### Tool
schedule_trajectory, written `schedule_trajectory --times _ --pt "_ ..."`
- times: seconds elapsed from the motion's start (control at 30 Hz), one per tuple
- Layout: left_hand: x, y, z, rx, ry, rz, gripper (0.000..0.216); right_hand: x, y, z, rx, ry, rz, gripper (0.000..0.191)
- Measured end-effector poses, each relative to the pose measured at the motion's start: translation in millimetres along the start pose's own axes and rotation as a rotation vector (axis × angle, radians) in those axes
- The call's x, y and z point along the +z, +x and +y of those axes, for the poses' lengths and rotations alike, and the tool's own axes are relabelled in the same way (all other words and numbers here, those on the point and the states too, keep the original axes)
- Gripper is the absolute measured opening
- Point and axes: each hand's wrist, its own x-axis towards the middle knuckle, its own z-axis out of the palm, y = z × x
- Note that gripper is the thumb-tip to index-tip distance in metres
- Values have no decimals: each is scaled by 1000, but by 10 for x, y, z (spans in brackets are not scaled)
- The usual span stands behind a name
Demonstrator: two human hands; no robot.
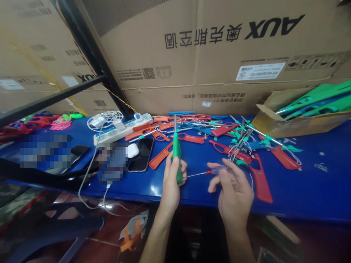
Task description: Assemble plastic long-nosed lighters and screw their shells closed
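A green long-nosed gas lighter (176, 150) stands upright in my left hand (172, 173), its metal tube pointing away from me. The fingers of that hand are wrapped round the handle's lower end. My right hand (233, 186) grips a screwdriver (218, 169) by its clear and red handle. The screwdriver's thin shaft reaches left, and its tip meets the lower part of the lighter's handle; the exact contact point is too small to make out. Just right of my right hand lies a red lighter shell half (260, 179). Another red shell piece (229, 150) lies behind it.
Orange and red shells, metal tubes and white wires lie heaped along the back of the blue table (307, 190). At right stands an open cardboard box (296, 126) of green lighters. A power strip (123, 129), a phone (142, 155) and charging cables lie on the left. Large cartons (214, 73) rise behind.
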Motion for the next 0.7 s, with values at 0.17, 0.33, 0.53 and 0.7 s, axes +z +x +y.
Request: schedule_trajectory --times 0.17,0.33,0.53,0.7 --pt "8 2 6 -12 -14 8 37 6 -6 16 -44 -11 -4 29" --pt "6 11 8 -11 -51 19 37 -11 16 27 -33 -10 33 27" --pt "9 8 14 4 -68 11 34 4 11 2 -46 -48 27 25" --pt "14 8 17 -2 -70 18 34 -6 4 11 -42 -34 29 28"
